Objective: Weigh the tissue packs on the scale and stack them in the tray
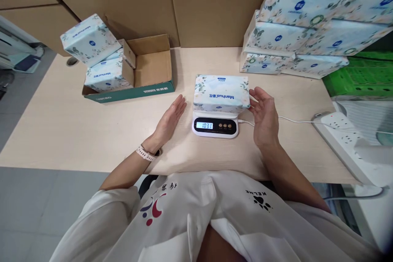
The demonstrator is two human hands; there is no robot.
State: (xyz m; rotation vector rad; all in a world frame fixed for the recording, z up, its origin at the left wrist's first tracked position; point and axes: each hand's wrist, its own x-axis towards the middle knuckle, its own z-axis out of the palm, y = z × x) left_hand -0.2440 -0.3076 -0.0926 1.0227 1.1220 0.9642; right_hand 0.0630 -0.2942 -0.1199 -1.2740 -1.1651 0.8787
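Note:
A floral tissue pack [221, 93] labelled Manhua lies on a small white scale [215, 125] whose display reads 103.1. My left hand [170, 118] hovers open, fingers straight, a little to the left of the pack and apart from it. My right hand [263, 115] is open just right of the pack, fingertips close to its side, holding nothing.
An open cardboard box [153, 69] at the back left holds two tissue packs [104, 74]. A stack of tissue packs [307, 28] stands at the back right. A white cable [294, 120] runs from the scale to a power strip [337, 125]. Large cartons [196, 4] line the back.

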